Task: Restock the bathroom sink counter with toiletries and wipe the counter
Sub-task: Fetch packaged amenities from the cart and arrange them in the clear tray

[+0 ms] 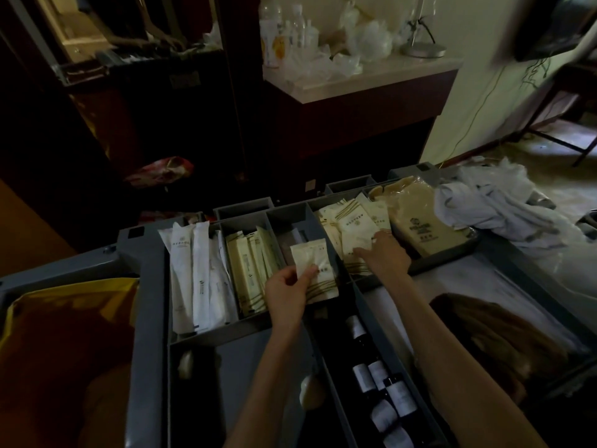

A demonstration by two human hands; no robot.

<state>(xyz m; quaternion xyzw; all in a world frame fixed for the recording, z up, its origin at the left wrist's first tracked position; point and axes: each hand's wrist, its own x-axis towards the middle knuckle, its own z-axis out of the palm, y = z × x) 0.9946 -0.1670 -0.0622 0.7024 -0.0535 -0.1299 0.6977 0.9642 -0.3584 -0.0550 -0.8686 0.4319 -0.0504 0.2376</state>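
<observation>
Down over the gray cart tray [145, 253], the left hand [287, 292] pinches a cream sachet [315, 270] between thumb and curled fingers, its grip closed on the packet's lower part, just above the middle compartment. The right hand [384, 257] reaches into the next compartment to the right, fingers lying on the stack of packets [352, 227]; whether its grip has closed on one cannot be told. Dark labelled bottles [378, 379] lie in the near compartment between the forearms.

Cream sachets [353, 229], matt and paper-like, are seen in a matt grey plastic tray [149, 299]. A glossy yellow plastic bag [74, 294] and crumpled white cloth [484, 202] are pictured beside it.
</observation>
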